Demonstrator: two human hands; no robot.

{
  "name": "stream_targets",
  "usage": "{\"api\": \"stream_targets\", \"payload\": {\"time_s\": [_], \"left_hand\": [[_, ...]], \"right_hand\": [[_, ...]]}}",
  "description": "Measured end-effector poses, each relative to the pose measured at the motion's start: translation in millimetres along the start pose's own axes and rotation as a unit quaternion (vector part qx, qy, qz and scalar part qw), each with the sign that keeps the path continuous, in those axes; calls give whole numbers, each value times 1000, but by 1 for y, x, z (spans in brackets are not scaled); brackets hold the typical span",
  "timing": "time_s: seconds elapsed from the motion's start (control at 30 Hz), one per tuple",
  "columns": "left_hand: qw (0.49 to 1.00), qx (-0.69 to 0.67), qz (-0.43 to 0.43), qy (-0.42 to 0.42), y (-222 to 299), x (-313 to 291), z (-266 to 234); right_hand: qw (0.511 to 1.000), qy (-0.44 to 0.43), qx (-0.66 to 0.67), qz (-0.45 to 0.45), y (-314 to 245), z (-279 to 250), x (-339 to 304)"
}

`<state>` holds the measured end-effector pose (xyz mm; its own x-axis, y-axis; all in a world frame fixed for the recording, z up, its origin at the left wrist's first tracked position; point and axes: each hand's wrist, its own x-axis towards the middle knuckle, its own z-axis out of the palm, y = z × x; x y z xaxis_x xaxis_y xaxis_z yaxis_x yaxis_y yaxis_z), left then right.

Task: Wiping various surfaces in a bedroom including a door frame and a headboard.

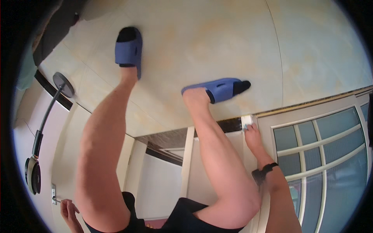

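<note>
My right hand (253,136) reaches down to the foot of the pale door frame, a dark band on its wrist. Its fingers are bent together around a small whitish and pale-blue piece (246,126), too small to name, pressed low against the frame near the floor. My left hand (69,213) hangs at the lower left with loosely curled fingers, the thumb apart, and nothing visible in it. Nearest to it is a metal door handle (54,194) on a cream door; I see no grip on the handle.
My feet, in blue slippers (127,53) and black socks, stand apart on the pale tiled floor (202,42). A glazed door (338,155) with cream bars is at the right. At the left stands a fan-like device (34,174) on a dark pole with a round base (63,84).
</note>
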<state>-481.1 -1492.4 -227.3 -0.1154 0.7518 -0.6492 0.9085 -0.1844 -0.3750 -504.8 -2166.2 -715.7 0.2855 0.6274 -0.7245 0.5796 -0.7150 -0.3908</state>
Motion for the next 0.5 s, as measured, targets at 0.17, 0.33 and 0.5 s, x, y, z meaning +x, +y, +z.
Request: {"api": "stream_targets", "payload": {"time_s": [0.17,0.33,0.5], "left_hand": [[995,-90,-46,10,-16,15,12],[996,-57,-63,-1,-12,17,7],[997,-49,-54,-9,6,31,15]], "right_hand": [[999,-39,-38,1,16,16,47],[995,-32,93,15,-13,4,14],[987,-49,91,126,1,15,51]]}}
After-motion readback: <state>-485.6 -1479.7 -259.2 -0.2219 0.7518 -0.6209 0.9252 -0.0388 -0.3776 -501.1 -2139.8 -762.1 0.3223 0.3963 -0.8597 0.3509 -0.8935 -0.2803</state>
